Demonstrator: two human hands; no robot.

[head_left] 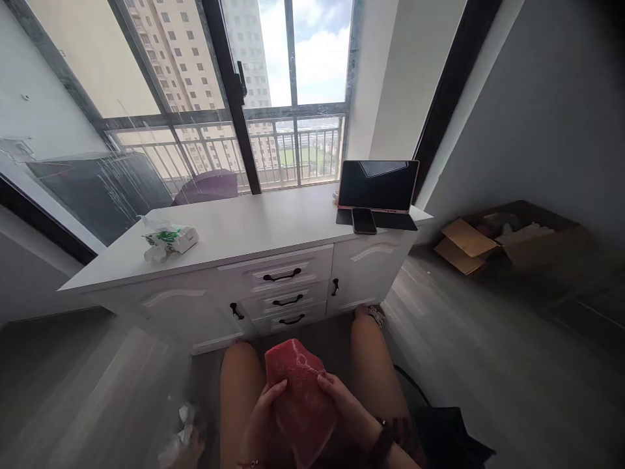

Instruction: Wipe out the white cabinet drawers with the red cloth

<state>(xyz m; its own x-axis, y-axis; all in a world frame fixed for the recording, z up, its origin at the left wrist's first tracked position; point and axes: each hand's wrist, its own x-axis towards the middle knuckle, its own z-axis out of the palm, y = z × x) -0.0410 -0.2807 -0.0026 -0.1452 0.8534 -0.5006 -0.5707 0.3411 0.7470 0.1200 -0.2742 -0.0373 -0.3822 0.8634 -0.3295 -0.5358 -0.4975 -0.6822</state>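
A red cloth with pale marks on it lies over my lap, between my bare knees. My left hand grips its left edge with the fingers curled onto the fabric. On the right side of the cloth, my right hand has its fingers pressed on the fabric. A dark band shows at my right wrist. Both hands sit low in the view, in front of a white cabinet.
The white cabinet has dark-handled drawers and doors. On its top lie a tissue pack, a propped tablet and a phone. An open cardboard box stands on the floor at right. Crumpled wrap lies on the floor at left.
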